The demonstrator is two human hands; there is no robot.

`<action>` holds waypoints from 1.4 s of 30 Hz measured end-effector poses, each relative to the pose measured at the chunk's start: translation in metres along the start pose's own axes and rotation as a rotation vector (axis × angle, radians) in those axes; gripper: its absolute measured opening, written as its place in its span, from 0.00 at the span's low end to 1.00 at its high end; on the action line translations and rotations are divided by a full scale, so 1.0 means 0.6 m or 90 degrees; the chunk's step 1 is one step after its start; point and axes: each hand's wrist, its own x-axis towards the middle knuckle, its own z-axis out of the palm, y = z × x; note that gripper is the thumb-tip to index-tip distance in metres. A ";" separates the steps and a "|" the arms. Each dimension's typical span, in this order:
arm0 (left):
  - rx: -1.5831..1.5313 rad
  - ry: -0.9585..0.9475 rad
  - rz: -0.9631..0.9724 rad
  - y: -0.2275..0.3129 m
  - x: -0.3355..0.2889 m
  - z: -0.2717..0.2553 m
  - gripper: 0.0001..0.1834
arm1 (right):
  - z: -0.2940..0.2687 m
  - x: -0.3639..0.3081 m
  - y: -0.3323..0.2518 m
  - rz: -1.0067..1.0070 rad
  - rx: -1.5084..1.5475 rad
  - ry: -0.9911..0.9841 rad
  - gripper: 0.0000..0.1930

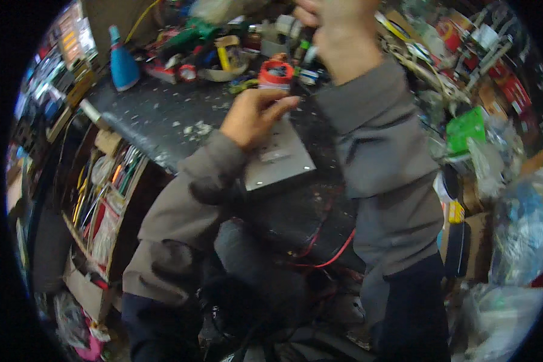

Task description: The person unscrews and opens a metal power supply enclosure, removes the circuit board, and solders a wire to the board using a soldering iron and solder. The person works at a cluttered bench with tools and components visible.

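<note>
My left hand (256, 117) hovers over or rests on a pale flat panel (283, 158) with small bright spots along its near edge. Its fingers are curled and the thumb points right; what they hold, if anything, is hidden. Just beyond the fingertips stands a red round tub (276, 73) with dark small things inside. Raised high at the top edge is my right hand (344, 30), smeared a little, with its fingers bent inward. The frame's edge cuts it off, so anything in its grip cannot be made out.
A blue cone-shaped bottle (123, 63) stands at the far left of the dark, flake-strewn worktop (157, 114). Tools and parts crowd its back. To the left is an open box of long tools (108, 199). Plastic bags (522, 223) and a green packet (466, 131) pile up right.
</note>
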 end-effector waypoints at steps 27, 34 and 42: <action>-0.002 -0.066 0.062 0.021 0.032 -0.024 0.21 | -0.054 0.045 -0.129 -0.300 -1.033 -0.559 0.16; 0.171 -0.103 0.039 0.054 0.027 -0.044 0.18 | -0.094 0.019 -0.099 0.033 -0.356 -0.449 0.20; 0.047 -0.009 -0.015 0.033 0.045 -0.024 0.17 | -0.110 -0.068 0.099 -0.077 -0.431 -0.299 0.18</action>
